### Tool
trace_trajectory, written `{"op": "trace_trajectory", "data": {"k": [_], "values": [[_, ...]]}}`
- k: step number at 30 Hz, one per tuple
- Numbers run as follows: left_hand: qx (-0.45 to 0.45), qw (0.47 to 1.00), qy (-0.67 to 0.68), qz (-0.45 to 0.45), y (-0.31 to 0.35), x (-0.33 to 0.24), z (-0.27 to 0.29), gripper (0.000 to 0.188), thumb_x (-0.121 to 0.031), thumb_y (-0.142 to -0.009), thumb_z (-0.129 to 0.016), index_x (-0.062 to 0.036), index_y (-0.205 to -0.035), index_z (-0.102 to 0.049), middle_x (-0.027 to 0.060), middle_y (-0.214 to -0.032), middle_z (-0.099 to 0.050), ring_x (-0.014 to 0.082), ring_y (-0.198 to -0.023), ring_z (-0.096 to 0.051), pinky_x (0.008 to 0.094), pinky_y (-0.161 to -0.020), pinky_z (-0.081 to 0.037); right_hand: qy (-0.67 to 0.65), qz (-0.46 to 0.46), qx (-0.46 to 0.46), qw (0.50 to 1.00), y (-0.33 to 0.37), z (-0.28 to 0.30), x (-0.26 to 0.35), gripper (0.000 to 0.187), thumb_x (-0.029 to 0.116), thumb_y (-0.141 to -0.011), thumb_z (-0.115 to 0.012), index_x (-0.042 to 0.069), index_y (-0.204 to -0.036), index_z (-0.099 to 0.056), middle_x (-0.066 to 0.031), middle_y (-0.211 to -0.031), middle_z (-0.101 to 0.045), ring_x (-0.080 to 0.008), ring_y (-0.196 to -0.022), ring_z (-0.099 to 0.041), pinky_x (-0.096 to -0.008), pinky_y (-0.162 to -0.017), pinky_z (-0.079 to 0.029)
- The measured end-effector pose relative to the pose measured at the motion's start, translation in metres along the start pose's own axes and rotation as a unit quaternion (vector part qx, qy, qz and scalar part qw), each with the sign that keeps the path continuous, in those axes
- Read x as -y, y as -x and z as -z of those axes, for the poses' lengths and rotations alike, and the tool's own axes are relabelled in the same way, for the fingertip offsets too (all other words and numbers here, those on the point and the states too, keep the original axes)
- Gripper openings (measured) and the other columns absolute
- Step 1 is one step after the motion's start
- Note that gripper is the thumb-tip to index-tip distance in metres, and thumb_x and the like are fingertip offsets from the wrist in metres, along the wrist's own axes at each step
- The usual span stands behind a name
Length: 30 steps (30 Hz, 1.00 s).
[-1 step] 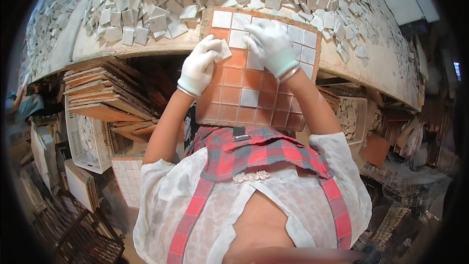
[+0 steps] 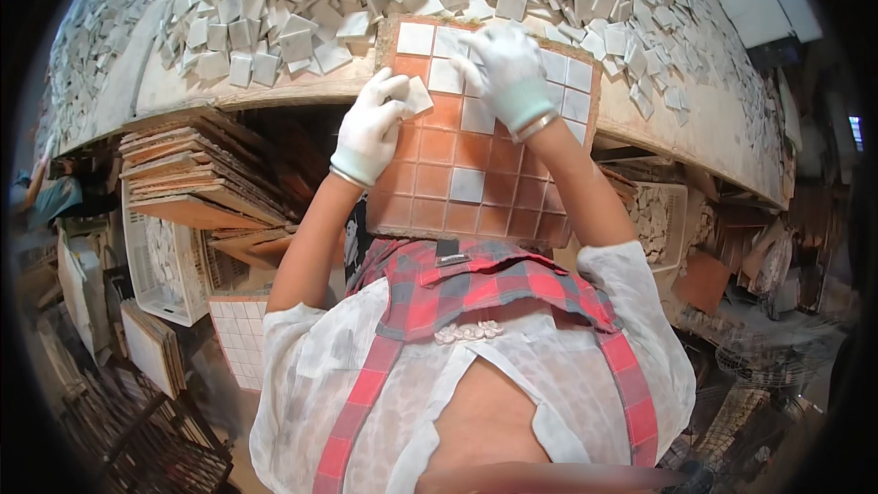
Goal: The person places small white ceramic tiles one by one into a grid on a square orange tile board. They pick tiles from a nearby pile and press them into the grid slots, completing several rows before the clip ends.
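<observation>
A small white square tile (image 2: 419, 97) is pinched in my gloved left hand (image 2: 373, 123), over the left part of a reddish-brown grid board (image 2: 437, 146). White tiles fill several of the board's far and right squares; one lone white tile (image 2: 467, 185) sits nearer to me. My gloved right hand (image 2: 512, 73) is over the board's far middle, thumb and index finger apart, fingertips at the white tiles there. I see nothing held in it, though its palm is hidden. The squares beneath this hand are covered from view.
Loose white tiles (image 2: 297, 37) are heaped along the far wooden table (image 2: 320, 82). Stacked boards (image 2: 197, 169) stand at the left, above a white crate (image 2: 197, 311) of tiles. Another crate (image 2: 679, 224) is at the right. Part of another person (image 2: 57, 203) shows at the far left.
My right hand has shifted slightly, with its thumb and index finger a little farther apart. My left hand still holds its tile in nearly the same place.
</observation>
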<state>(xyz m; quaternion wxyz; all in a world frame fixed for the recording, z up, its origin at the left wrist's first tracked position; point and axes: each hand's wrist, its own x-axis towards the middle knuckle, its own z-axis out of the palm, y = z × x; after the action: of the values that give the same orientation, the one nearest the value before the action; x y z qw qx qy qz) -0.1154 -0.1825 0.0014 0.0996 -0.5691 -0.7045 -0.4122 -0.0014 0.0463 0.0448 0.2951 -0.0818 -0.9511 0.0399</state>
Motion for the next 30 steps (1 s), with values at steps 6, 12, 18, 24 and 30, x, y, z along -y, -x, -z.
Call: {"op": "trace_trajectory", "data": {"k": [6, 12, 18, 24, 30], "values": [[0.001, 0.996, -0.073, 0.046, 0.005, -0.007, 0.006, 0.043, -0.007, -0.084, -0.078, -0.0033, -0.126, -0.071, 0.0151, -0.130, -0.069, 0.0401, -0.124, -0.064, 0.0470, -0.108, -0.050, 0.119, -0.156, 0.135, 0.971, -0.086, -0.074, -0.023, 0.055, 0.064, -0.099, -0.057, 0.015, -0.101, -0.082, -0.0156, -0.106, -0.076, -0.0353, -0.100, -0.072, -0.0530, -0.090, -0.052], [0.059, 0.996, -0.065, -0.019, 0.002, 0.015, 0.016, 0.046, -0.013, -0.085, -0.079, -0.0042, -0.129, -0.071, 0.0137, -0.134, -0.070, 0.0373, -0.124, -0.064, 0.0468, -0.108, -0.051, -0.190, -0.249, 0.202, 0.928, -0.114, -0.092, -0.058, 0.054, 0.061, -0.090, -0.070, 0.009, -0.095, -0.084, -0.0169, -0.095, -0.080, -0.0335, -0.090, -0.076, -0.0440, -0.086, -0.059], [0.062, 0.994, -0.073, -0.044, 0.008, 0.011, 0.017, 0.037, -0.009, -0.087, -0.076, -0.0030, -0.124, -0.073, 0.0159, -0.135, -0.071, 0.0380, -0.124, -0.065, 0.0468, -0.108, -0.052, -0.173, -0.088, -0.053, 0.979, -0.060, -0.013, -0.031, 0.033, 0.044, -0.088, -0.081, 0.012, -0.081, -0.077, -0.0110, -0.087, -0.070, -0.0320, -0.085, -0.069, -0.0462, -0.077, -0.053], [0.054, 0.997, -0.046, -0.015, -0.006, 0.008, 0.014, 0.020, -0.012, -0.094, -0.073, -0.0029, -0.111, -0.077, 0.0147, -0.120, -0.076, 0.0354, -0.112, -0.070, 0.0450, -0.100, -0.054, 0.024, 0.229, -0.013, 0.973, 0.038, 0.025, 0.014, 0.013, 0.024, -0.081, -0.073, 0.017, -0.082, -0.063, -0.0027, -0.083, -0.057, -0.0241, -0.081, -0.061, -0.0392, -0.071, -0.049], [-0.069, 0.994, -0.083, -0.011, -0.083, 0.047, -0.005, 0.018, -0.015, -0.095, -0.073, -0.0060, -0.110, -0.077, 0.0122, -0.112, -0.076, 0.0340, -0.103, -0.070, 0.0457, -0.095, -0.055, -0.069, 0.176, 0.072, 0.979, 0.053, 0.004, 0.017, 0.009, 0.022, -0.083, -0.072, 0.016, -0.080, -0.065, -0.0042, -0.084, -0.060, -0.0259, -0.082, -0.064, -0.0427, -0.073, -0.052]]}}
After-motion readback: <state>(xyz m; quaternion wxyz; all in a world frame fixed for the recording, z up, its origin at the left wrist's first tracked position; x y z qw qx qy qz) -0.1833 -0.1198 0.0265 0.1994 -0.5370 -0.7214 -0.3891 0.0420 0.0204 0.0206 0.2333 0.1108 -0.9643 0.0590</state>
